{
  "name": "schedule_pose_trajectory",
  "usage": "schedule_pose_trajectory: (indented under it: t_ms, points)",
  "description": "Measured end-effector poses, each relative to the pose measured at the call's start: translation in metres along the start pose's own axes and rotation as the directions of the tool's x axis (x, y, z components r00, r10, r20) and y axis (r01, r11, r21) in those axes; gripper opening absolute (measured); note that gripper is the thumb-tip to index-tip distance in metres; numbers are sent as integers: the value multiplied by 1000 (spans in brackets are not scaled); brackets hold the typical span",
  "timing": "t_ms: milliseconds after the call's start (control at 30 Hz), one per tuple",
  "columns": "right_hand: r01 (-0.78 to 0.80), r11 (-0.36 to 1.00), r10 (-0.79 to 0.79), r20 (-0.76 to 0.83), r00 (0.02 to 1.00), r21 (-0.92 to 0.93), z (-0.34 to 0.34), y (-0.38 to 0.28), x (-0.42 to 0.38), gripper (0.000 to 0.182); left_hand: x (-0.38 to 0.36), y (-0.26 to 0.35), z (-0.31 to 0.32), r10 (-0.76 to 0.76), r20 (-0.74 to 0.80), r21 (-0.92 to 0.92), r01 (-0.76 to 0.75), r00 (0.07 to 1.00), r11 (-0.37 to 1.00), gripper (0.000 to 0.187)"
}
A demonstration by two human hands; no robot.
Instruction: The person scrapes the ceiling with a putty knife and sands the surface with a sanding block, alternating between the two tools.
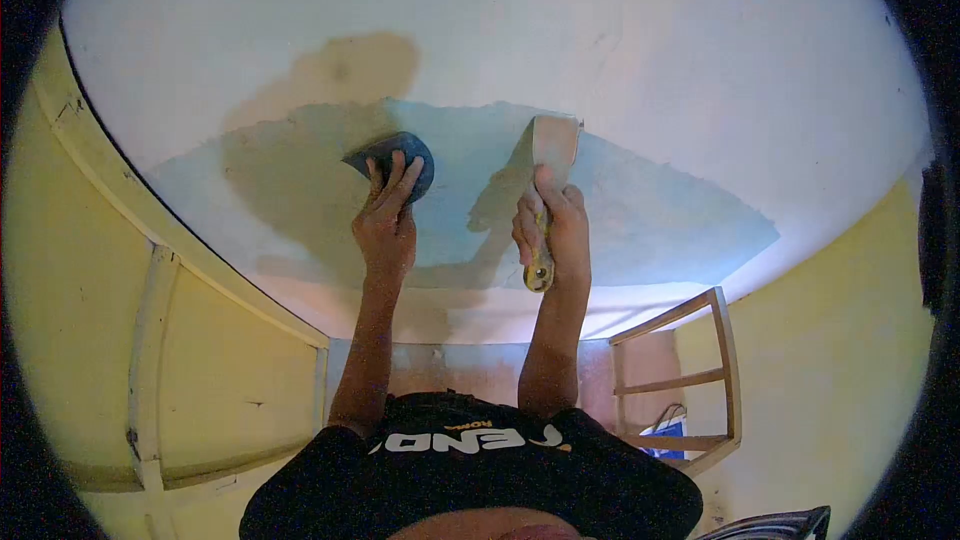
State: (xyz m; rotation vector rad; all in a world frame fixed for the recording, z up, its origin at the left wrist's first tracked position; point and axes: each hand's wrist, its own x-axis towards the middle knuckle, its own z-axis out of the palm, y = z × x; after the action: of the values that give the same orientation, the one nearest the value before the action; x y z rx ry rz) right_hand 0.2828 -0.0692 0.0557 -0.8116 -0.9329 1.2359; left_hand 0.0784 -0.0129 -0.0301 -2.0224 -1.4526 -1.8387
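Nearest the camera, a black shirt [480, 485] is seen directly below the raised arms, so it could be spattered if anything were shaken loose overhead. The view is filled by a pale surface [700, 60], apparently a ceiling, which could be scored if a blade were pressed in on one corner. Within it, the edge of a blue-green patch [680, 220] is partly darkened by the arms' shadows, so an uneven spot could be missed there. At the right, an open wooden frame [728, 365] is set well apart from both hands. A dark curved piece [425, 155] is gripped by the left hand [383, 230], mostly with the fingers; it could be dropped if that hold were loosened. A scraper [555, 140] is clasped by the right hand [567, 225], its blade over the patch's upper edge; whether the surface is touched cannot be told.
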Motion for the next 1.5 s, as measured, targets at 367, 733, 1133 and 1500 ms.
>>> schedule_pose_trajectory:
  t_ms: [367, 733, 1133, 1500]
  points:
    - [18, 999, -17, -26, 1000, 39, 11, -7, -2, 35, 2, 0, -2, -44, 63, 45, 42, 997, 998, 55]
    - [22, 999, -19, -66, 998, 34, 5, -7, -7, 36, 0, 5, -3, -24, 45, 73, 21, 999, 997, 57]
    - [8, 999, -10, -56, 998, -37, -4, -4, -3, 37, -4, -2, 6, -4, -35, 28, 5, 999, 1000, 56]
    - [25, 993, -17, 73, 997, -117, -11, -9, -3, 42, -1, 7, 3, -4, -27, 46, 5, 1000, 999, 54]
